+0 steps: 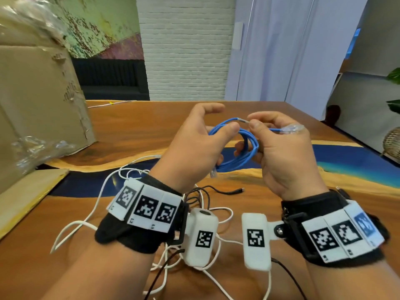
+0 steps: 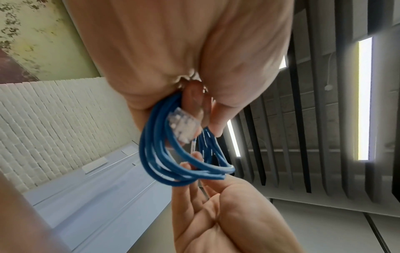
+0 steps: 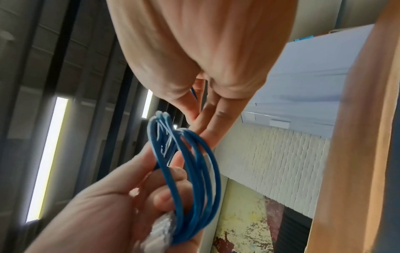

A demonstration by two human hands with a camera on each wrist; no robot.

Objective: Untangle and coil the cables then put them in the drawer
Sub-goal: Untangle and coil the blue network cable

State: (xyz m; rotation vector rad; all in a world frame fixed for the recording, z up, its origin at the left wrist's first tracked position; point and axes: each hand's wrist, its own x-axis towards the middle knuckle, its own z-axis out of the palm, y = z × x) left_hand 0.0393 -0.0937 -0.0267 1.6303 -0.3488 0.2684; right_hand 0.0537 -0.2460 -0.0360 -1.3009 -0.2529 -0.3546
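Observation:
A blue network cable is wound into a coil and held up over the wooden table. My left hand grips the coil's left side, its thumb pressed on the loops. Pinching the cable's free end just beyond the coil is my right hand; a clear plug sticks out past its knuckles. The cable's other clear plug hangs below the coil. In the left wrist view the coil and a plug sit under my fingers. The right wrist view shows the coil too. No drawer is in view.
Tangled white cables and a black cable lie on the table under my wrists. A big cardboard box with crumpled plastic wrap stands at the left. The table's far edge runs in front of a white brick wall.

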